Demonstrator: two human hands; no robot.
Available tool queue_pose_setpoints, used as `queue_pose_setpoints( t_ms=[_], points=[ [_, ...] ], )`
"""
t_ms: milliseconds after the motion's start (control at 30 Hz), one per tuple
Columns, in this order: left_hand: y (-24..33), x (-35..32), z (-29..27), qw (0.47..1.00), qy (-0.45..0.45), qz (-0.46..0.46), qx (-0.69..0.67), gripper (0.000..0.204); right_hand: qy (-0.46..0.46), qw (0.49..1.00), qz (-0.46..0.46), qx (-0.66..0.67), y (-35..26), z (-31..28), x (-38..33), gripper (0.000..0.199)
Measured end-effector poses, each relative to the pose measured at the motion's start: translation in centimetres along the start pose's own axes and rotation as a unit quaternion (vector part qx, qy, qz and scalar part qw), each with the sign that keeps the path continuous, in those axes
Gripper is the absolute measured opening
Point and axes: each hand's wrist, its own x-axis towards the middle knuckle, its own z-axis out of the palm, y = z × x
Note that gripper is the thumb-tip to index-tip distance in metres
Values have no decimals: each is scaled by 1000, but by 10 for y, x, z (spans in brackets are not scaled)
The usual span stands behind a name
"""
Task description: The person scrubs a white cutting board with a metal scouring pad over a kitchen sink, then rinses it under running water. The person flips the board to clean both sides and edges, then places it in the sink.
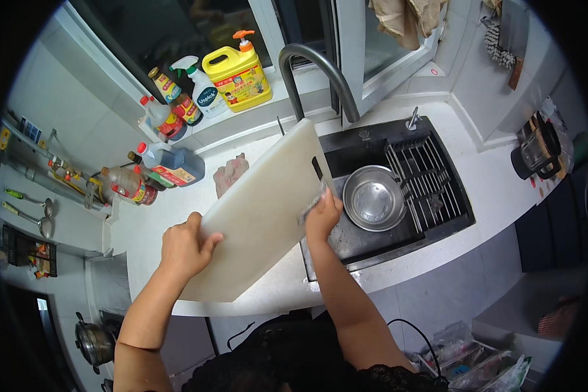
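Observation:
A large white cutting board (268, 202) is held tilted above the counter, its slotted handle hole toward the sink. My left hand (187, 247) grips the board's left edge, thumb across the face. My right hand (323, 215) is closed around a grey cleaning cloth (312, 201) and presses it to the board near the handle hole; most of the cloth is hidden by the fingers. Just right of that hand, a round steel bowl (374, 198) sits in the black sink (366, 247).
A dark curved faucet (320, 68) rises behind the board. A wire rack (431, 183) spans the sink's right side. Along the window stand a yellow pump jug (238, 78), a spray bottle (206, 91) and several sauce bottles. A pinkish rag (230, 173) lies on the counter (150, 228).

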Motion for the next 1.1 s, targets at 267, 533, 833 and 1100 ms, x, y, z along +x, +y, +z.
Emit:
queue_pose_setpoints(
  t_ms=[267,533,833,1100],
  points=[
    [-2,-1,0,1000,-6,-15,4,41,-33,991,-35,123,-73,-8,-22,32],
    [-7,4,0,1000,14,-21,1,44,-63,994,33,88,-37,-11,-96,29],
    [-9,7,-1,1000,-17,-22,0,40,-225,932,-246,146,-90,-22,-102,35],
    [-1,-2,-5,998,6,64,-24,38,-68,997,13,18,88,-68,-20,28]
  ],
)
